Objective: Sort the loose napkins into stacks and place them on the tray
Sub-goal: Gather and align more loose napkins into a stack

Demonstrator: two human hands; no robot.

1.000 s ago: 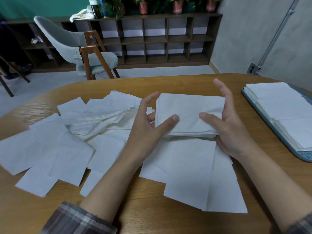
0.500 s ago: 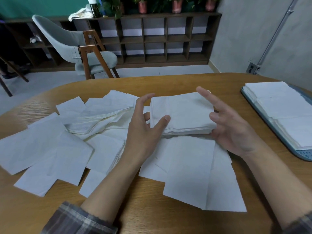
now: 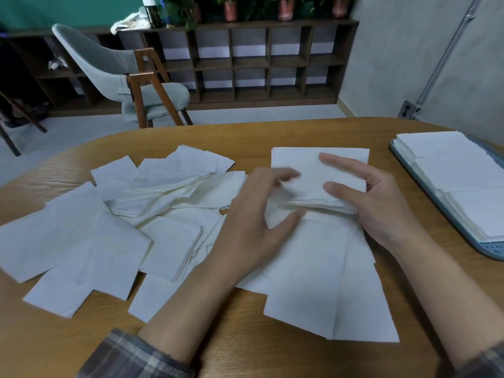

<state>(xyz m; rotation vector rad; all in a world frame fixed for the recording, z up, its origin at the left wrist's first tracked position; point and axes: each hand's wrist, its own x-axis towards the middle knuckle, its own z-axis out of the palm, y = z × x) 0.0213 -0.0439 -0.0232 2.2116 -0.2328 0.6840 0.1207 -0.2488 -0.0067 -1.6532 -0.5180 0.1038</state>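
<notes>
The stack of napkins (image 3: 308, 173) is at mid-counter (image 3: 272, 137) over loose napkins (image 3: 81, 241), well apart from the tray (image 3: 488, 252). Our right hand (image 3: 381, 208) pinches its right edge, thumb on top. Our left hand (image 3: 251, 225) hovers at the near-left corner, fingers spread. We judge the stack light, soft and prone to sliding, so we would clamp both side edges.

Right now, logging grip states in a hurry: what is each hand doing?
Left hand: blurred at the napkin stack, cannot tell.
Right hand: holds the napkin stack.
</notes>
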